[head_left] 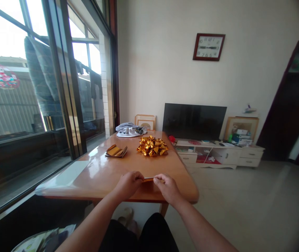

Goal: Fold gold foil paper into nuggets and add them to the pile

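Note:
Both my hands rest on the near edge of a glossy wooden table (94, 175). My left hand (128, 183) and my right hand (167, 187) pinch the two ends of a small gold paper sheet (148, 179) that lies flat between them. Farther back on the table sits a heap of folded gold paper pieces (152, 146). A stack of flat gold sheets (115, 151) lies to its left.
A bundle of grey cloth (130, 129) lies at the table's far end. Large windows run along the left. A dark TV (193, 121) stands on a low white cabinet (217, 154) against the back wall, under a wall clock (208, 46). Pale tiled floor spreads to the right.

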The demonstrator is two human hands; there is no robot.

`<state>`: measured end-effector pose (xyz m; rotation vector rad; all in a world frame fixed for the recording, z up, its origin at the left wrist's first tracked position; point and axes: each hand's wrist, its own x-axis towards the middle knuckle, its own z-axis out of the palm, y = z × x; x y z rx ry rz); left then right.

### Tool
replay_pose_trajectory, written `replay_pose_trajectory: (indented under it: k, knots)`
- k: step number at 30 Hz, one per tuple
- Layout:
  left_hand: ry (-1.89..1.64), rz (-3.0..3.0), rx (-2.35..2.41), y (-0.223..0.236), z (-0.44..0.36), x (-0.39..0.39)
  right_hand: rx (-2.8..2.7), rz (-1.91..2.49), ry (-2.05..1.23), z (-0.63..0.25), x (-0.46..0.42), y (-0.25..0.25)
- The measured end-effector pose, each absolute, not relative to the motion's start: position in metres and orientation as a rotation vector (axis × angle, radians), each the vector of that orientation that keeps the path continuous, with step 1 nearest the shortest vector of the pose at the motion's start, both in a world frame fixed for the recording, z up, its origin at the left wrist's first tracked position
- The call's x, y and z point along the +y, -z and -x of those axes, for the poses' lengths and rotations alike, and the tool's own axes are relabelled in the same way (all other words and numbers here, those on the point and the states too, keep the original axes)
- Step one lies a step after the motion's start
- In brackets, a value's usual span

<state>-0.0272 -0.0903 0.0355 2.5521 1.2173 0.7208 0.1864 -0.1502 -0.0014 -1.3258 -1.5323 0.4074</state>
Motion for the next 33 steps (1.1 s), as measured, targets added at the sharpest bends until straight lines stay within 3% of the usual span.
replay_pose_trajectory:
  k: [6,13,15,22,33]
  knots:
    - [-0.932,-2.427,1.000,-0.055,0.035,-0.113,-1.335,1.210,-0.633,-0.172,-0.168,-0.031]
    - [-0.964,-2.762,1.097,-0.092,0.041,-0.152,-1.192,1.118,-0.863,-0.161,-0.184,-0.053]
    - [-0.981,-2.790,1.116,-0.097,0.042,-0.157,-1.234,1.130,-0.746,-0.160,-0.188,-0.058]
    - [-0.978,-2.827,1.137,-0.103,0.046,-0.170,-1.751,1.292,0.127,-0.151,-0.209,-0.074]
    - [-0.848,-2.969,1.148,-0.101,0.059,-0.196,-2.017,1.226,0.393,-0.131,-0.225,-0.068]
